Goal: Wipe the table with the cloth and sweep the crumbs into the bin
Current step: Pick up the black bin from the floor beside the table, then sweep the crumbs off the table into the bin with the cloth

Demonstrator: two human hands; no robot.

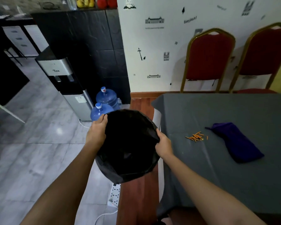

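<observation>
1. While the left hand [97, 129] grips the far side of the rim of the black bin [130, 143], fingers curled over the edge, the right hand [165, 144] clasps the rim on the side nearest the table [234, 184].
2. The bin sits just off the table's left edge with its dark mouth turned up toward the camera. It seems to be lined with a black bag, though the inside is too dark to be sure.
3. Orange crumbs [196, 136] lie in a small scatter on the grey table cover, between the left edge and the purple cloth [235, 142].
4. The cloth lies crumpled just right of the crumbs, with neither hand on it.
5. 2 red chairs [209, 54] [266, 52] with gold frames stand at the table's far edge, against the white wall.
6. Beyond the bin, a water dispenser [62, 75] stands on the tiled floor with 2 blue water bottles [107, 96] [98, 111] beside it, and a white power strip [115, 194] lies on the floor below the bin.
</observation>
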